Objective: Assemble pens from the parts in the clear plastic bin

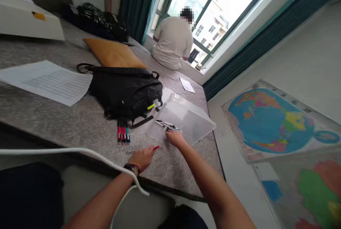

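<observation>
Grip, left: my left hand point(142, 158) pinches a slim red pen-like item point(156, 147); one end pokes out past my fingers, rest hidden.
Grip, right: my right hand point(175, 138) is at a loose cluster of slim black-and-silver pens point(167, 126); fingertips out of sight, can't tell whether they're closed on one.
Cluster spot: near left part of a clear, rectangular plastic box point(195, 115); pens lie crossed, hard to count.
Box spot: on a grey patterned fabric surface point(87, 126), just beside a black fabric backpack point(125, 90).
Pen row: red and teal pens with black parts point(122, 132), side by side, left of my left hand, apart from the box.
Picking tip: I'd pinch one barrel near its middle and lift straight up, since crossed pens will likely drag or roll together.
Box tip: thin plastic probably slides easily; best not to lean my right wrist on it.
Left tip: light pinch should do for something that slim; wrist raised so it doesn't sweep the row.
Cable: thick white cord point(93, 155) passes in front of my left forearm; could snag, so short moves.
</observation>
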